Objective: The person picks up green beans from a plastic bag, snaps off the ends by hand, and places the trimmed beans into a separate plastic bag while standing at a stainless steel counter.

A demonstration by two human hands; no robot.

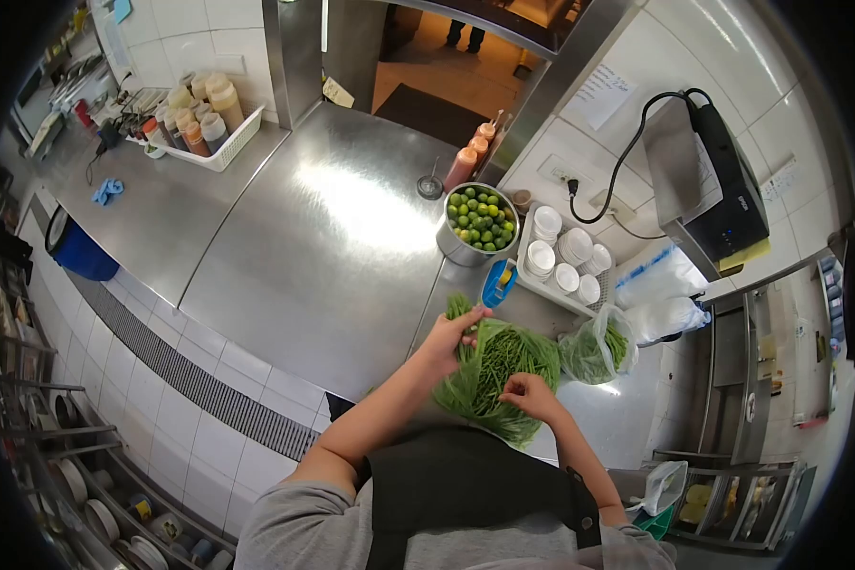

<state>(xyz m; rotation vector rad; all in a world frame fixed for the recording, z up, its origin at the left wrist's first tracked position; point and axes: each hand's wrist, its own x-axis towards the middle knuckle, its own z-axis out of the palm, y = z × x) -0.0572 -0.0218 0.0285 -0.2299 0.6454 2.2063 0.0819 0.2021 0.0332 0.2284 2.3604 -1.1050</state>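
A translucent green plastic bag (451,391) full of thin green stalks (505,363) lies open on the steel counter, close against my body. My left hand (446,342) is at the bag's left upper edge, its fingers closed round a small bunch of green stalks (458,306) whose ends stick out above. Over the right part of the bag, my right hand (534,395) has its fingertips pinched together at the stalks. Whatever sits between those fingertips is too small to make out. To the right, a clear plastic bag (594,359) holds more green stalks.
Behind the bag stand a steel pot of limes (464,251), a blue scoop-like item (497,285) and a white crate (579,306) of lidded tubs. Orange sauce bottles (461,169) line the back. A printer (722,190) hangs at right; a bottle basket (220,157) sits far left.
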